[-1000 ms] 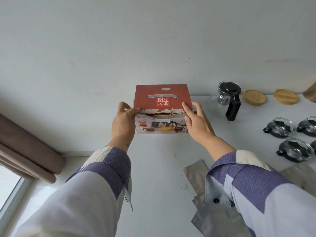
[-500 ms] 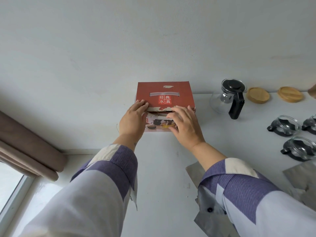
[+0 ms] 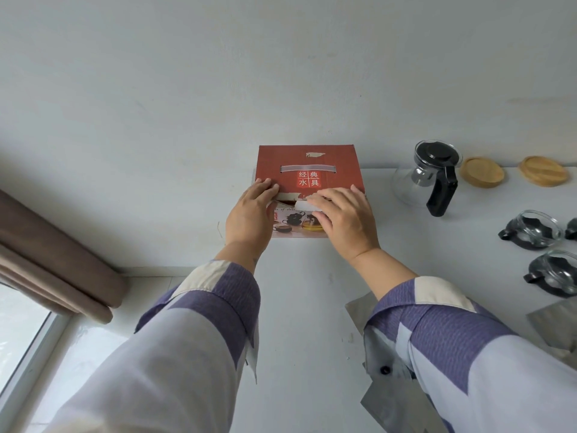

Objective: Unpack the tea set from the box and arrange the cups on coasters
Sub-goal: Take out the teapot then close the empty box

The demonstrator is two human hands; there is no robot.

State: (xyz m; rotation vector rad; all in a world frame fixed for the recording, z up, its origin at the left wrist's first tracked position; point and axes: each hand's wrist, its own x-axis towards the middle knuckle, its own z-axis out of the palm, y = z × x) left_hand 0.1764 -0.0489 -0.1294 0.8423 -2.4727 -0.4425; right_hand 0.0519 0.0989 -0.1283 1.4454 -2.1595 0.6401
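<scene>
The red tea-set box (image 3: 331, 160) stands on the white table (image 3: 299, 307) against the wall, its lid down. My left hand (image 3: 249, 214) rests at the box's front left corner with straight fingers flat on the lid. My right hand (image 3: 343, 217) lies over the front edge, its fingers curled round a torn white flap there. To the right stand a glass teapot (image 3: 427, 179) with black lid and handle, two wooden coasters (image 3: 482, 171) (image 3: 543, 170), and three glass cups in black holders (image 3: 534, 229) (image 3: 555, 273) (image 3: 573, 228). None of the cups sits on a coaster.
Grey packing sheets lie on the table at the right edge (image 3: 552, 326) and under my right sleeve (image 3: 356, 310). A brown curtain (image 3: 46, 254) and a window (image 3: 18, 339) are at the left, beyond the table's left edge.
Both hands moved from the box's sides onto its front top edge. The left fingers now lie flat on the lid and the right fingers curl over the torn flap.
</scene>
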